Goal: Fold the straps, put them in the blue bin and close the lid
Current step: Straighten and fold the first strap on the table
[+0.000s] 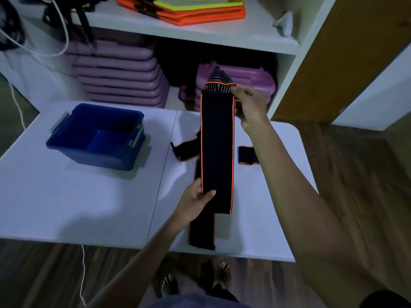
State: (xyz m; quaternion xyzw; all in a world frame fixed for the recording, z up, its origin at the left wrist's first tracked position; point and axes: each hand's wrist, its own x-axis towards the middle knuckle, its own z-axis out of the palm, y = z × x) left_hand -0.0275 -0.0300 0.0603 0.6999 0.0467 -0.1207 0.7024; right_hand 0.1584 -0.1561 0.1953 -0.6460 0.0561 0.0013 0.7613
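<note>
A long black strap with orange edges (216,152) is stretched above the white table (89,207). My right hand (249,105) pinches its far, striped end, held up high. My left hand (198,194) grips the strap's near part at its left edge, and the tail below hangs down to the table's front edge. Another black strap (184,150) lies on the table behind the held one, and a small folded strap (248,155) rests to the right, partly hidden by my right forearm. The blue bin (97,136) stands open on the table's left; no lid is visible.
White shelving behind the table holds stacked purple cases (120,72), more purple cases (244,83) to the right, and orange and yellow vests (184,7) on top. A wooden door (344,63) stands at right. A white cord (83,274) hangs off the table front.
</note>
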